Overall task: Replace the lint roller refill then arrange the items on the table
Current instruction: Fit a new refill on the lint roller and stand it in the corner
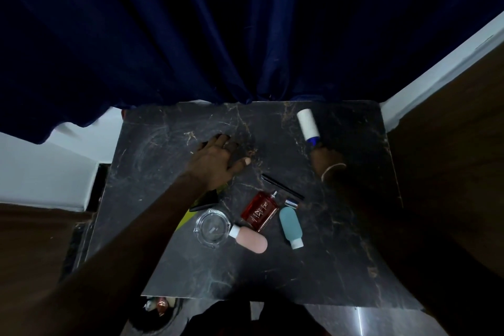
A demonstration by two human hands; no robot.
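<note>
Left hand (218, 161) lies flat, fingers spread, on the dark, gold-veined marble table (163, 144). Nearer the front are a clear faceted glass ashtray (211, 228), a rounded matte pink bottle (249, 239) with its white cap against the ashtray's rim, a flat rectangular red perfume (260, 210), a slim black pen (282, 185) and a rounded teal bottle (291, 226). At rear right is the roller (308, 124), a white paper cylinder on a blue neck. The shadowed right hand (326, 157) curls round its handle.

The worktop (169, 131) is dark stone with pale veins, smooth and a bit shiny. The curtain (163, 35) is soft blue cloth. The roller (308, 124) is matt white paper. The dish (211, 228) is clear glass. The pink bottle (251, 239) looks matt.
</note>
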